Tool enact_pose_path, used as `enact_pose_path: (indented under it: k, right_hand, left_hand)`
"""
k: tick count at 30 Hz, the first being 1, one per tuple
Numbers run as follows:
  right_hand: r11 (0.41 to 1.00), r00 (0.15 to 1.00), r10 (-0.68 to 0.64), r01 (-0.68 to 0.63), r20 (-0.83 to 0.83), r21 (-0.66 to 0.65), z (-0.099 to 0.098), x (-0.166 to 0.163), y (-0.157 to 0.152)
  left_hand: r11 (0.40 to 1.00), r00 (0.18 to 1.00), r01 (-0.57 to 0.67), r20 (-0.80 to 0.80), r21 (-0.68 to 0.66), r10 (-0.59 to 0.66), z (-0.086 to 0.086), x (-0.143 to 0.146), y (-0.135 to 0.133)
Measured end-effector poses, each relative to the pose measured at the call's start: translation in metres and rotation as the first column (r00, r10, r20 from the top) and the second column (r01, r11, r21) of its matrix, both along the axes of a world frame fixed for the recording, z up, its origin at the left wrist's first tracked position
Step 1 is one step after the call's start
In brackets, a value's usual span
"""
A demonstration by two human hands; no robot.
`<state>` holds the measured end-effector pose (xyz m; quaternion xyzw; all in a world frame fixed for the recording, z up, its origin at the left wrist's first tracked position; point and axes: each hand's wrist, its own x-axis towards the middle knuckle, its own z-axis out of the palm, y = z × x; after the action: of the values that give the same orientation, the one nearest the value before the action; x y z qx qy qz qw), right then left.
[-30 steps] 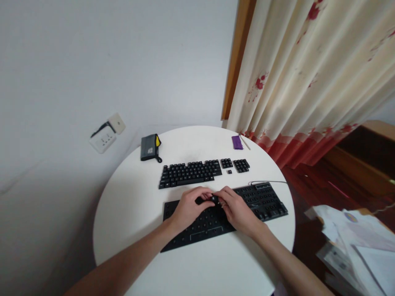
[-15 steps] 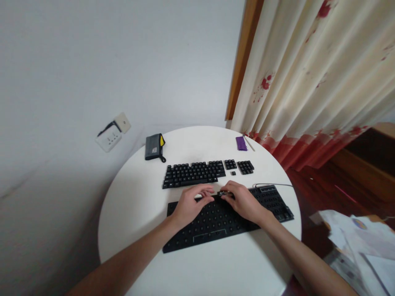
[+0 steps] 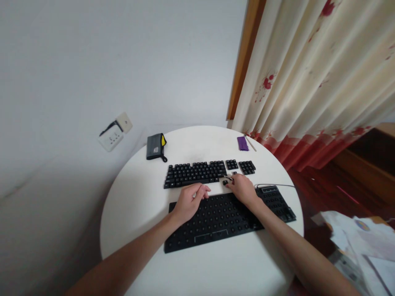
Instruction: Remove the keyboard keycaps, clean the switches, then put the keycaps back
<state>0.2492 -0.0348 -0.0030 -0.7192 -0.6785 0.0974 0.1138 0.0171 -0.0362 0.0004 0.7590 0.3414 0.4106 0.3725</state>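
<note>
My right hand (image 3: 241, 187) pinches a thin metal keycap puller (image 3: 228, 178) over the gap between the loose keys and the keyboard. A black keycap (image 3: 225, 182) is at its fingertips; whether the puller grips it I cannot tell. Below lies a black keyboard (image 3: 212, 216) with its key caps off and bare switches showing, slanted across the table. Over the keyboard's upper left part rests my left hand (image 3: 191, 200), its fingers curled together; anything inside them is hidden. Black keycaps (image 3: 194, 173) lie behind the keyboard in keyboard order, with smaller blocks (image 3: 247, 167) to their right.
On the round white table (image 3: 132, 213), a grey pouch (image 3: 155, 146) with a yellow patch stands at the back left. A purple cloth piece (image 3: 242, 143) and a thin stick (image 3: 251, 144) lie at the back right. A cable (image 3: 274, 185) runs off the right edge. Papers (image 3: 354, 234) lie beyond.
My right hand has moved up off the keyboard's top edge towards the loose keycaps, with the puller. My left hand's fingers, previously apart, have curled in.
</note>
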Motion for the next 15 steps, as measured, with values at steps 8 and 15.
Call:
enact_pose_path:
  k: [8, 15]
  right_hand:
    - [0.999, 0.999, -0.031, 0.030, -0.016, -0.016, 0.000, -0.010, 0.010]
    - [0.999, 0.999, -0.040, 0.039, -0.037, -0.025, 0.000, -0.015, 0.015]
  left_hand:
    - [1.000, 1.000, -0.013, -0.016, 0.002, 0.013, 0.001, 0.000, 0.001]
    - [1.000, 1.000, -0.010, -0.013, 0.015, 0.011, 0.002, 0.000, 0.000]
